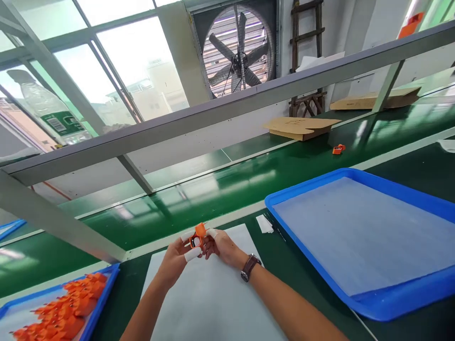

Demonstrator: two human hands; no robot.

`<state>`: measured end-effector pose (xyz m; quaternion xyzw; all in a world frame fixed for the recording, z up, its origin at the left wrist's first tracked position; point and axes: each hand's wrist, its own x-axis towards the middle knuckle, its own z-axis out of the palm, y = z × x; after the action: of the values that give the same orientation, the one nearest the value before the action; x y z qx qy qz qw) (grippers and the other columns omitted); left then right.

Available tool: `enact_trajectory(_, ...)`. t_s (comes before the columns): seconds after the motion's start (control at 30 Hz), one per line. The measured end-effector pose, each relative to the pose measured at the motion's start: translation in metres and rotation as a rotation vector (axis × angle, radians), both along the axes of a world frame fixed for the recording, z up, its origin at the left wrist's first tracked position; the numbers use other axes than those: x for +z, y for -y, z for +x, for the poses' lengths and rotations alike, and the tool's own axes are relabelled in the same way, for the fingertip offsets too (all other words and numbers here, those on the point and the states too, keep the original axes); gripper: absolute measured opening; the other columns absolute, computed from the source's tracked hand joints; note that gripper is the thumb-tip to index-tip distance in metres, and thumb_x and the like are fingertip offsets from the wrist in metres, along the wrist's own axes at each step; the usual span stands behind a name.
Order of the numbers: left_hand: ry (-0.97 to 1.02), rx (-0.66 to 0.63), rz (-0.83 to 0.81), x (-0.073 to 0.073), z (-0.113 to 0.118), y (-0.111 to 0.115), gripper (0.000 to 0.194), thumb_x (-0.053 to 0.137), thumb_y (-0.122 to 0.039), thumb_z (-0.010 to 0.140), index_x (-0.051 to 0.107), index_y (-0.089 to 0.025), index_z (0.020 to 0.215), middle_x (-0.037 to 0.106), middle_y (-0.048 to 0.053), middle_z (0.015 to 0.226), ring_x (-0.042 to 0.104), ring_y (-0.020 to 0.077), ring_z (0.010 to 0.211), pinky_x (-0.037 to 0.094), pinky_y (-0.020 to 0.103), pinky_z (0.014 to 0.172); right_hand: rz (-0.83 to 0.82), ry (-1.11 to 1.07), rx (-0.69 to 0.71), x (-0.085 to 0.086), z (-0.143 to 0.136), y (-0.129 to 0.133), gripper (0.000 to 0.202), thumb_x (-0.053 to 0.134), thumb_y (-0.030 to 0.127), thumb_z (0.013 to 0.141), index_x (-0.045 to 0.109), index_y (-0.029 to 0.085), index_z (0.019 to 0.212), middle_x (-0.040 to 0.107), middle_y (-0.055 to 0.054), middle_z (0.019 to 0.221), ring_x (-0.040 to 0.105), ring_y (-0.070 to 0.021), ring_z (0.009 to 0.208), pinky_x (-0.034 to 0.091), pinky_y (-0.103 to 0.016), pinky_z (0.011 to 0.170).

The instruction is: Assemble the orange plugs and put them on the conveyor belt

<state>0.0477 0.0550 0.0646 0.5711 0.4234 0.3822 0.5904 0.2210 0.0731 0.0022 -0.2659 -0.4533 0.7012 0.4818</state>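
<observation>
A small orange part [200, 230] with a dark-and-white opening is held up between both hands, above a white sheet [213, 303]. My left hand [175, 258] pinches its left side and underside with fingers in white covers. On its right side, the fingers of my right hand [223, 246] are closed round it; a white cover shows on one finger and a watch is on that wrist. The fingertips partly hide the part.
At lower left, a blue tray [114, 279] holds several orange parts [71, 308]. A large blue tray [309, 253] lined with white paper lies right. Beyond are a green conveyor [245, 175], an orange piece [339, 149], cardboard [302, 127] and a metal rail [213, 106] with a bottle [53, 111].
</observation>
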Motion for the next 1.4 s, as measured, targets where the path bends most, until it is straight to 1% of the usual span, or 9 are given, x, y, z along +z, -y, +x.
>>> enact_trajectory(0.07,-0.109,0.086,0.02,-0.013,-0.017,0.016,0.056,0.084,-0.026,0.072,0.064,-0.018,0.124,0.072,0.009,0.114,0.069,0.0261,0.107,0.055,0.039,0.097,0.01,-0.009,0.002,0.002,0.001,0.005,0.052,0.048,0.063,0.09,0.066,0.014,0.093,0.068,-0.007,0.079,0.064,-0.0163,0.064,0.053,-0.03,0.056)
enact_trajectory(0.13,-0.187,0.153,0.029,-0.028,-0.029,0.026,0.056,0.082,-0.029,0.074,0.063,-0.019,0.126,0.071,0.009,0.122,0.066,0.0269,0.117,0.05,0.042,0.107,0.031,0.046,-0.004,0.004,0.0,0.012,0.045,0.066,0.056,0.084,0.07,0.013,0.094,0.068,-0.006,0.075,0.062,-0.016,0.061,0.052,-0.03,0.055)
enact_trajectory(0.23,-0.232,0.178,0.041,-0.044,-0.037,0.033,0.058,0.08,-0.032,0.076,0.061,-0.022,0.13,0.069,0.008,0.129,0.066,0.0272,0.119,0.05,0.043,0.107,0.091,0.184,-0.031,0.005,-0.005,0.022,0.034,0.08,0.04,0.075,0.073,0.013,0.095,0.07,-0.005,0.077,0.062,-0.0148,0.06,0.053,-0.03,0.058)
enact_trajectory(0.43,-0.154,0.217,0.027,-0.048,-0.033,0.033,0.04,0.065,-0.039,0.09,0.066,-0.021,0.125,0.07,0.006,0.127,0.067,0.0251,0.116,0.052,0.042,0.106,0.347,0.295,-0.126,0.001,-0.011,0.034,0.017,0.074,0.026,0.08,0.073,0.019,0.096,0.069,-0.006,0.096,0.066,-0.0181,0.081,0.056,-0.034,0.074)
enact_trajectory(0.6,-0.174,0.271,0.11,-0.057,-0.031,0.035,0.037,0.063,-0.033,0.091,0.066,-0.022,0.125,0.071,0.006,0.125,0.067,0.0235,0.116,0.052,0.041,0.106,0.588,0.493,-0.189,-0.005,-0.012,0.039,0.021,0.067,0.02,0.085,0.072,0.023,0.105,0.068,-0.004,0.094,0.062,-0.0158,0.078,0.054,-0.031,0.071)
enact_trajectory(0.83,-0.244,0.145,0.304,-0.057,-0.03,0.039,0.039,0.057,-0.028,0.094,0.062,-0.029,0.132,0.062,0.005,0.133,0.063,0.0208,0.12,0.055,0.036,0.102,0.466,0.495,-0.269,-0.013,-0.015,0.037,0.02,0.061,0.021,0.089,0.068,0.022,0.108,0.071,-0.006,0.099,0.068,-0.0187,0.085,0.058,-0.034,0.076)
enact_trajectory(1.07,-0.46,0.297,0.472,-0.056,-0.024,0.042,0.034,0.053,-0.019,0.092,0.069,-0.03,0.12,0.066,0.004,0.12,0.067,0.0178,0.095,0.06,0.03,0.077,0.663,0.527,-0.323,-0.007,-0.016,0.043,0.027,0.061,0.014,0.084,0.067,0.024,0.107,0.065,-0.003,0.093,0.062,-0.0164,0.077,0.054,-0.031,0.07)
enact_trajectory(1.3,-0.397,0.166,0.469,-0.064,-0.031,0.038,0.048,0.056,-0.02,0.091,0.054,-0.029,0.138,0.06,0.006,0.133,0.064,0.0198,0.115,0.058,0.037,0.098,0.484,0.559,-0.332,-0.014,-0.016,0.038,0.022,0.061,0.02,0.087,0.067,0.022,0.108,0.069,-0.004,0.099,0.067,-0.0178,0.085,0.058,-0.032,0.075)
enact_trajectory(1.4,-0.465,0.179,0.516,-0.066,-0.033,0.038,0.045,0.058,-0.021,0.091,0.056,-0.029,0.135,0.063,0.006,0.129,0.066,0.0197,0.108,0.06,0.039,0.094,0.467,0.581,-0.367,-0.012,-0.014,0.038,0.017,0.061,0.023,0.088,0.067,0.021,0.104,0.07,-0.005,0.097,0.067,-0.0183,0.084,0.058,-0.033,0.075)
